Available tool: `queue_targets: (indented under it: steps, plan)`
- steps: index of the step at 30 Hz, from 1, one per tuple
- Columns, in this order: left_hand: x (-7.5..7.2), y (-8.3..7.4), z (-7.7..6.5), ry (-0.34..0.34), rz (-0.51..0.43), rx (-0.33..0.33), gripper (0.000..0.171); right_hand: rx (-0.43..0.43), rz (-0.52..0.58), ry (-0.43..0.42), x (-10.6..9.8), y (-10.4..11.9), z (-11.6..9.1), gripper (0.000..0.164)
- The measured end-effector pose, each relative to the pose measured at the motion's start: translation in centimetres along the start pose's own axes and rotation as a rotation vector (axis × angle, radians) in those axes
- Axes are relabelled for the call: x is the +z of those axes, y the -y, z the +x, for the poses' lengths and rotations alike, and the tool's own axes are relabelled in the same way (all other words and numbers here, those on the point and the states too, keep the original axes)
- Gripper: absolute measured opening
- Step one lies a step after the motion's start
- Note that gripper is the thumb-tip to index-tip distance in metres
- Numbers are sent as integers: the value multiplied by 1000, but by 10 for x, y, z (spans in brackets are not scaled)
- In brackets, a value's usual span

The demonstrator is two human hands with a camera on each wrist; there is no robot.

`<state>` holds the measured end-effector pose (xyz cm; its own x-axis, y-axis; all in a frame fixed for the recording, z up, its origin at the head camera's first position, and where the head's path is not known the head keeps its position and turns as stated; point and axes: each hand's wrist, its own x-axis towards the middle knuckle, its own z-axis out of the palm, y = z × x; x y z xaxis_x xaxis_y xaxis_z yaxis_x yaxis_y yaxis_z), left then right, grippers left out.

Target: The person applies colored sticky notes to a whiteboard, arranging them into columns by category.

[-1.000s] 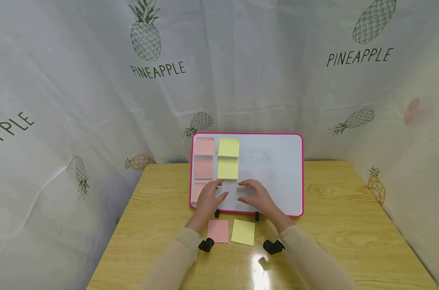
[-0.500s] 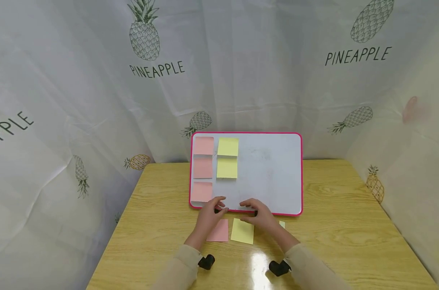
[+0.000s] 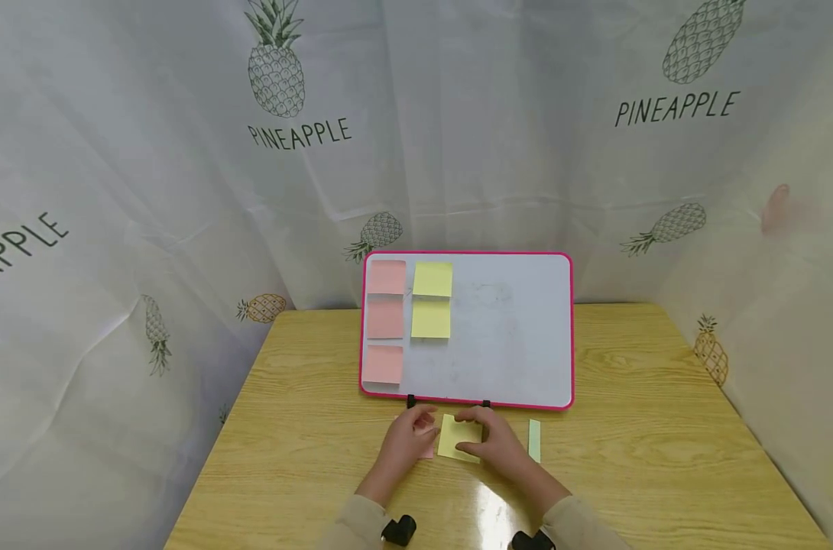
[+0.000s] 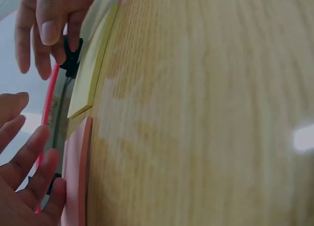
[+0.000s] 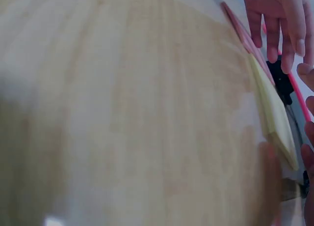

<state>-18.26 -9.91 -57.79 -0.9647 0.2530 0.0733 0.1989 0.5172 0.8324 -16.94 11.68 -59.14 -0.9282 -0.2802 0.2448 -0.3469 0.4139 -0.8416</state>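
My left hand [image 3: 410,441] is over the pink sticky-note pad [image 3: 426,452], covering most of it. Its fingers are loosely bent and nothing shows in them. Beside it, my right hand [image 3: 497,444] hovers at the yellow sticky-note pad [image 3: 449,437], thumb and fingers apart over the pad's right part. In the left wrist view, the left fingertips lie close to the pink pad [image 4: 77,172]; whether they touch it cannot be told. The right wrist view has the yellow pad [image 5: 270,108] near the right fingers, with a gap between thumb and fingertips.
Behind the pads a pink-framed whiteboard [image 3: 509,328] leans on black feet [image 3: 486,403]. It bears three pink notes [image 3: 385,319] in a left column and two yellow notes [image 3: 432,318] beside them. A narrow pale green strip [image 3: 535,441] lies right of my right hand on the wooden table [image 3: 636,428].
Both hands have come down from in front of the whiteboard to the pads on the table. The lower pink note and the green strip have come into sight.
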Motion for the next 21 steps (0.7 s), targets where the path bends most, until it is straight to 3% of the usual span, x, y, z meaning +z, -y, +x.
queue_targets:
  steps: [7, 14, 21]
  plan:
    - [3, 10, -7, 46, -48, 48, 36, 43, -11, 25, 9, -8, -10, 44]
    - [6, 20, -8, 67, 66, 128, 41, -102, -110, 18, 19, -15, -17, 50]
    - [1, 23, -8, 140, 83, 133, 49, -127, -115, -10, 19, -11, -19, 48]
